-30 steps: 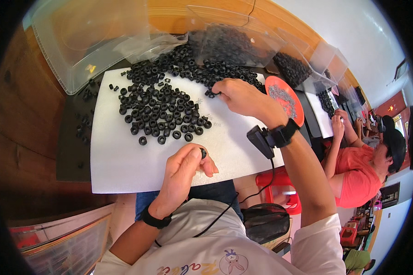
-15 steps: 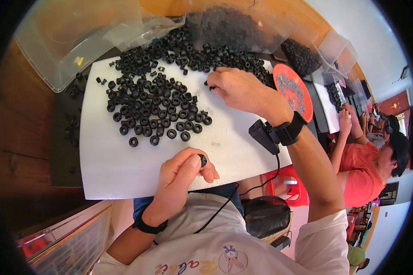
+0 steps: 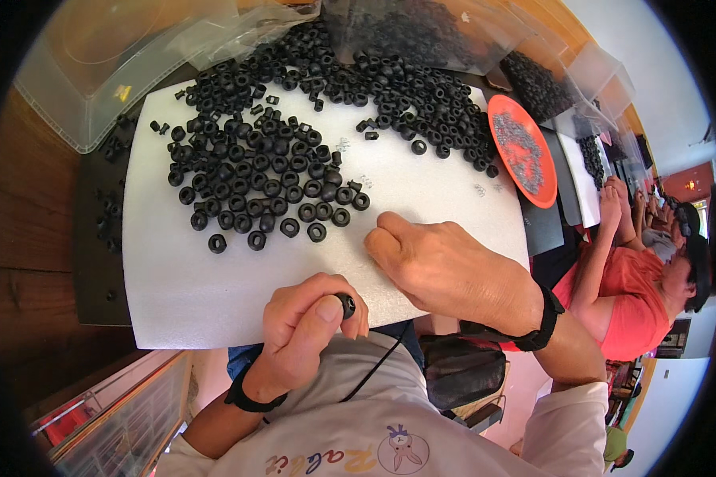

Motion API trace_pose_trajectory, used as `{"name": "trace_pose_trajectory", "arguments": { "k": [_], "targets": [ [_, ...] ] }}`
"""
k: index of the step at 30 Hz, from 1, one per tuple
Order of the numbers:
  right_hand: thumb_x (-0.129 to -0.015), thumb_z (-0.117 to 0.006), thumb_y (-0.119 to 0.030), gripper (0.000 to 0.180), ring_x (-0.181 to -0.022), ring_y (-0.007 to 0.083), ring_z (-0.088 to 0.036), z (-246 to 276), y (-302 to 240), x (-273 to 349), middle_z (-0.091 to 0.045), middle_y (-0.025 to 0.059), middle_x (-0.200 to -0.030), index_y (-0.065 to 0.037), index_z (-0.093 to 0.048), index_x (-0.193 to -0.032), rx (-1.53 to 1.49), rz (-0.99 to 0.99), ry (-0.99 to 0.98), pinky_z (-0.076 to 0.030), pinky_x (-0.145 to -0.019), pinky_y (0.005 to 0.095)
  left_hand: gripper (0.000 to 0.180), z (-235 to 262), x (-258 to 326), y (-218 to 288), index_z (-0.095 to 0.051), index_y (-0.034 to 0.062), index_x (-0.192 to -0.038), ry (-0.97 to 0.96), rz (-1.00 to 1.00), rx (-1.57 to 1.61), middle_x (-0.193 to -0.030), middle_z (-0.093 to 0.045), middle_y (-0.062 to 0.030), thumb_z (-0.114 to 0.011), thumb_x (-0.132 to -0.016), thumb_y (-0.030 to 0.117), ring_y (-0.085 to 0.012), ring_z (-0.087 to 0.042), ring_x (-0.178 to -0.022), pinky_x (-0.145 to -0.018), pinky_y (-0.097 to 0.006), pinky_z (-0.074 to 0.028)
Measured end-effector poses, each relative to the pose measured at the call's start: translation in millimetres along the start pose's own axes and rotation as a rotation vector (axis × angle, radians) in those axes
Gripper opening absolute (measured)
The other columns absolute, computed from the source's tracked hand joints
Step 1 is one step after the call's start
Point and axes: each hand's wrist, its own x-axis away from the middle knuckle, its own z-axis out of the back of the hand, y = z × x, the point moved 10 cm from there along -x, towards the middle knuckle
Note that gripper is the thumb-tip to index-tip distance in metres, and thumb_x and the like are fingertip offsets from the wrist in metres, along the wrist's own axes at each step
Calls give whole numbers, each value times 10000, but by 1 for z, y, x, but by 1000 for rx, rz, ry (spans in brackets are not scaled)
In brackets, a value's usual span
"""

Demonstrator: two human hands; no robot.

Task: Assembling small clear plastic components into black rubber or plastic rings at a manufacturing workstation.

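"At the far left, what is there?"

"A clear plastic bin [image 3: 68,103] with a yellow scrap [image 3: 122,93] in it, and below that a strip of dark mat [image 3: 95,286]. Then the white board [image 3: 191,302] begins, with a cluster of black rings [image 3: 272,188] lying loose on it, most with their holes showing."

"And the left hand?"

"The left hand [image 3: 302,322] is at the board's near edge, in front of the body. Its thumb and curled forefinger are clamped on one black piece [image 3: 345,305], which sits at the fingertips with its end facing right."

"What comes after that?"

"Farther back, a rear heap of black parts [image 3: 398,95] spreads along the board's far edge. Nearer, the right hand [image 3: 445,266] hangs above the board, close to the left but apart from it. Its fingers are bent under, the tips hidden, so I cannot tell whether they grip anything."

"Which step would you call this?"

"Work on that single piece, I'd judge: the left steadies it while the right stands ready beside it. The next move seems to call for a firm left pinch and right fingertips lined up with the piece's exposed end."

"And to the right?"

"An orange plate [image 3: 546,197] of silvery bits [image 3: 523,155], then a co-worker in a coral shirt [image 3: 628,294]."
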Motion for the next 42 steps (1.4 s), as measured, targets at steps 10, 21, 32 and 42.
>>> {"name": "trace_pose_trajectory", "arguments": {
  "k": [10, 21, 32, 42],
  "targets": [
    [-767, -578, -28, 132, -648, 347, -584, 27, 37, -7, -522, 155, -788, 9, -464, -824, 69, -60, 115, -482, -553, 416, 336, 0, 1, 2, -512, -65, -909, -10, -5, -1, -678, -519, -132, -411, -973, 249, -229, -546, -615, -584, -348, -471],
    [-805, -547, -13, 123, -807, 354, -586, 48, 75, -56, -563, 151, -872, 0, -555, -926, 179, -85, 202, -469, -677, 420, 249, 1, 2, -1, -530, -59, -897, -8, 14, -5, -683, -536, -95, -391, -953, 139, -175, -537, -632, -611, -314, -471],
    [-784, -545, 16, 165, -843, 342, -590, 42, 97, -66, -575, 146, -917, 5, -579, -945, 70, -81, 119, -471, -741, 407, 261, 0, -1, -2, -507, -53, -868, -4, 73, -72, -691, -526, -108, -359, -947, 146, -200, -548, -642, -619, -343, -486],
    [-818, -560, -28, 122, -879, 329, -588, 36, 101, -79, -559, 131, -941, 2, -588, -933, 230, -140, 87, -475, -745, 413, 204, 4, 1, -3, -542, -48, -876, 31, 46, -10, -672, -557, -71, -404, -935, 91, -126, -530, -633, -618, -270, -459]
  ]
}}
